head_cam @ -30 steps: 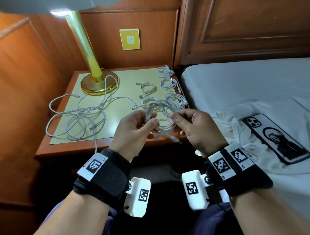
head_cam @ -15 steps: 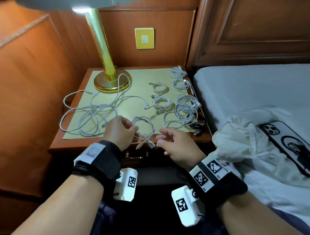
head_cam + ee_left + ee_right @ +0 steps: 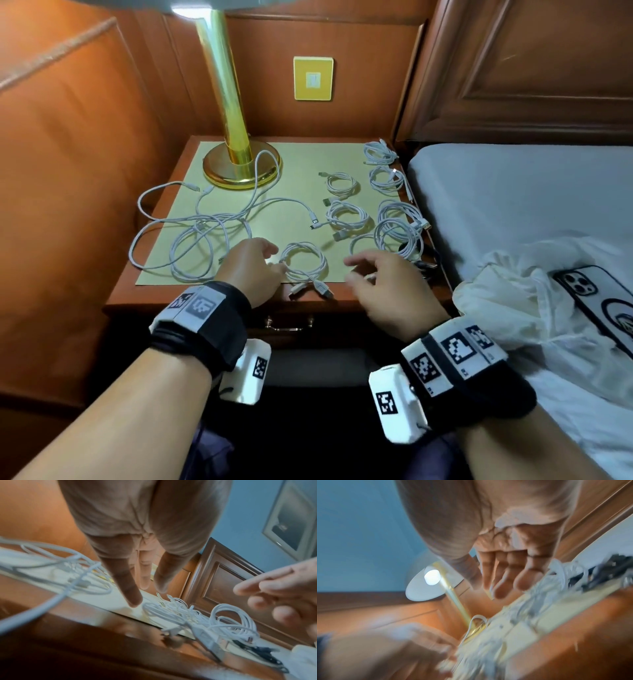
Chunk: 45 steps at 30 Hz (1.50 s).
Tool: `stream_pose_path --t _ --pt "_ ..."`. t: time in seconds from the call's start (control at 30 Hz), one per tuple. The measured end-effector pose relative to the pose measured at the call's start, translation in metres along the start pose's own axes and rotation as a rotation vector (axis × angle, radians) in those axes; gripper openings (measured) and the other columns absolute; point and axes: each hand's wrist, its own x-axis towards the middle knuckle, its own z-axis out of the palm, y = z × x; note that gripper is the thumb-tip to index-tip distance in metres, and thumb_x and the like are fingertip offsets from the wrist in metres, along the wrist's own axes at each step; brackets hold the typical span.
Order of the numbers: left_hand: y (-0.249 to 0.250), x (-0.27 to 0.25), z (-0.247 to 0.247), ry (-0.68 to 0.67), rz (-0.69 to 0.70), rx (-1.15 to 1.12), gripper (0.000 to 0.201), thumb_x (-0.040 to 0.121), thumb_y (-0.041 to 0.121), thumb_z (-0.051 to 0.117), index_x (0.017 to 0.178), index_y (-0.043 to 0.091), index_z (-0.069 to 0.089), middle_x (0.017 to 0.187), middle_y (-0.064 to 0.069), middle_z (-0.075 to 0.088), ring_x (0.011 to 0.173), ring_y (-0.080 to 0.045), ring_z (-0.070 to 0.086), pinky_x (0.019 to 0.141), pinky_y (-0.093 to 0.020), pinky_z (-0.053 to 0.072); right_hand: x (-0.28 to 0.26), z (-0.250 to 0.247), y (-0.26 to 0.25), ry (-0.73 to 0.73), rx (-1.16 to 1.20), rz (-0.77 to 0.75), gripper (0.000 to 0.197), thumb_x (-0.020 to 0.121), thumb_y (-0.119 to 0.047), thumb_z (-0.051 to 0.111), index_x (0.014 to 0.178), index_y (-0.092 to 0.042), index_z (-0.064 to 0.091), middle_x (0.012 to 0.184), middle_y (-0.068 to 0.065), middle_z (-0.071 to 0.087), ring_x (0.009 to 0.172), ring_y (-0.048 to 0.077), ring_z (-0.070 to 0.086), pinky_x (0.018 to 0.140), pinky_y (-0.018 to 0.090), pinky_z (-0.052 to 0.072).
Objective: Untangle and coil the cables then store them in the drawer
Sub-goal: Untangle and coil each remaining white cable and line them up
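A freshly coiled white cable (image 3: 306,265) is lying at the front edge of the bedside surface (image 3: 164,294), on the pale yellow mat (image 3: 291,164), its two plugs poking out over the wooden rim toward the person. The left hand (image 3: 251,267) is hovering just beside that coil, on its left; its grip is released, the fingers straight and loose with nothing in them, and from the left wrist view one fingertip is coming down right next to the coil, though I cannot tell whether it is touching. The right hand (image 3: 383,287) is hanging over the front right of the surface, its grip also released, fingers spread and relaxed, holding nothing; the right wrist view is blurred.

To the left of the mat a loose tangle of white cables (image 3: 191,240) is sprawling, with one strand looping round the brass base of the lamp (image 3: 239,168) at the back. On the right side of the mat several other coiled cables (image 3: 346,216) are sitting in two rough rows, close together near the bed. Under the front rim, the drawer (image 3: 291,325) is showing its brass handle between the two wrists, and it is looking closed. A yellow wall plate (image 3: 313,78) is sitting on the wood panelling behind. On the bed (image 3: 513,192) to the right, a crumpled white cloth (image 3: 507,308) is lying with a phone (image 3: 592,301) face down beside it.
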Motion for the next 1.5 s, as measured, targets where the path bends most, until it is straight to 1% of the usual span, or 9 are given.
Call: stream_pose_path --t 0.07,0.17,0.27,0.4,0.53,0.73,0.93,1.27,1.5 --pt "-0.004 -0.002 -0.005 0.016 0.037 0.030 0.038 0.094 0.025 0.067 0.131 0.014 0.061 0.129 0.000 0.063 0.116 -0.017 0.059 0.092 -0.023 0.040 0.012 -0.016 0.004 0.213 -0.026 -0.018 0.020 0.092 -0.025 0.063 0.111 -0.026 0.067 0.100 -0.007 0.067 0.081 0.011 0.062 0.077 0.024 0.045" --pt "-0.007 -0.004 -0.011 0.011 0.072 0.036 0.034 0.093 0.027 0.068 0.125 0.016 0.063 0.122 0.002 0.065 0.104 -0.014 0.059 0.091 -0.025 0.043 0.029 -0.041 0.018 0.407 -0.123 0.035 0.035 0.088 -0.028 0.066 0.123 -0.025 0.062 0.113 0.005 0.061 0.093 0.019 0.059 0.086 0.029 0.046" --pt "-0.005 -0.006 -0.013 0.007 0.097 0.013 0.031 0.094 0.030 0.068 0.122 0.020 0.064 0.118 0.006 0.064 0.101 -0.012 0.059 0.090 -0.026 0.044 0.036 -0.052 0.030 0.319 -0.227 0.199 0.060 0.087 -0.038 0.067 0.142 -0.023 0.048 0.133 0.010 0.051 0.116 0.026 0.055 0.099 0.036 0.042" --pt "0.007 -0.009 -0.010 -0.014 0.149 -0.018 0.027 0.094 0.034 0.067 0.119 0.024 0.064 0.115 0.011 0.063 0.093 -0.009 0.062 0.084 -0.026 0.045 0.040 -0.042 0.033 0.189 -0.268 0.178 0.079 0.083 -0.045 0.072 0.150 -0.020 0.039 0.146 0.009 0.047 0.133 0.027 0.046 0.109 0.040 0.039" --pt "0.022 -0.013 -0.001 -0.065 0.218 -0.037 0.024 0.092 0.032 0.069 0.115 0.026 0.066 0.112 0.013 0.065 0.091 -0.008 0.063 0.076 -0.020 0.046 0.043 -0.036 0.031 0.211 -0.253 0.124 0.068 0.086 -0.033 0.072 0.146 -0.017 0.044 0.142 0.011 0.049 0.128 0.026 0.050 0.107 0.035 0.039" --pt "0.037 -0.019 0.012 -0.159 0.301 0.014 0.021 0.093 0.030 0.068 0.113 0.026 0.065 0.110 0.014 0.065 0.083 -0.002 0.056 0.068 -0.007 0.036 0.039 -0.024 0.030 0.123 -0.270 0.025 0.051 0.087 -0.030 0.073 0.134 -0.018 0.058 0.121 0.003 0.053 0.092 0.015 0.055 0.088 0.022 0.041" --pt "0.040 -0.019 0.015 -0.149 0.307 0.031 0.022 0.093 0.030 0.068 0.114 0.025 0.065 0.110 0.014 0.065 0.085 -0.004 0.054 0.070 -0.011 0.038 0.030 -0.006 0.029 -0.088 -0.362 -0.043 0.071 0.086 -0.044 0.073 0.147 -0.024 0.044 0.136 0.000 0.044 0.115 0.018 0.057 0.104 0.036 0.046" --pt "0.042 -0.016 0.020 -0.156 0.322 0.071 0.023 0.092 0.029 0.068 0.115 0.025 0.064 0.109 0.011 0.065 0.087 -0.007 0.056 0.070 -0.012 0.037 0.029 0.018 0.034 -0.108 -0.580 -0.149 0.010 0.092 -0.025 0.064 0.094 -0.019 0.056 0.102 0.000 0.050 0.097 0.027 0.060 0.072 0.034 0.045" --pt "0.044 -0.014 0.019 -0.181 0.292 0.039 0.045 0.092 0.022 0.066 0.135 0.027 0.051 0.124 0.007 0.058 0.101 -0.013 0.058 0.081 -0.022 0.041 0.025 0.009 0.041 -0.033 -0.565 -0.277 0.014 0.099 -0.029 0.054 0.100 -0.015 0.052 0.101 0.003 0.048 0.098 0.029 0.055 0.077 0.038 0.044"
